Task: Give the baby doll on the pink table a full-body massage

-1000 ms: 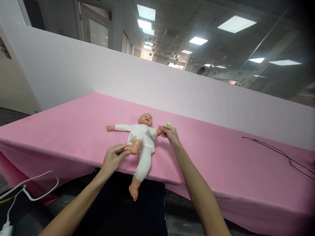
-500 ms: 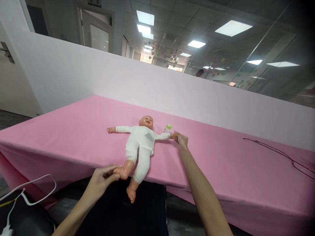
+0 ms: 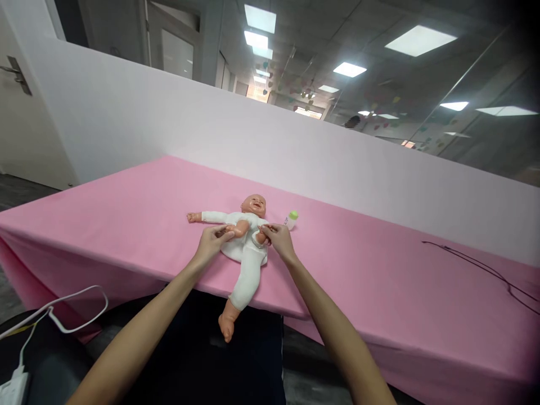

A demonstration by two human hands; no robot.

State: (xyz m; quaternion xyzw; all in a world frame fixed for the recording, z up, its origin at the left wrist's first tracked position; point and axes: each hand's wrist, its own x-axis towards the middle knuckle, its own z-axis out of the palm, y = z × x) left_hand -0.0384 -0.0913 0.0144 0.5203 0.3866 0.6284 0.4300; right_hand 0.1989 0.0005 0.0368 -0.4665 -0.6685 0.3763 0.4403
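A baby doll (image 3: 251, 275) in a white suit lies on its back on the pink-covered table (image 3: 358, 270), its head toward the wall. My left hand (image 3: 214, 241) grips one of its bare feet, with that leg bent up over the belly. Around the doll's hand on the right side of the picture, my right hand (image 3: 276, 236) is closed, and that arm is folded in across the body. The two held limbs are close together over the torso. The other leg hangs past the table's front edge, and the other arm stretches out to the left.
A small bottle with a green cap (image 3: 292, 219) stands beside the doll's head. Thin black cables (image 3: 476, 263) lie on the table at the right. At the lower left are white cables (image 3: 80, 292) and a white plug (image 3: 14, 388). A white wall (image 3: 320, 160) runs behind the table.
My left hand has raised the doll's foot from the table's front edge up over its belly. My right hand has brought the doll's outstretched arm inward to the left, across the torso.
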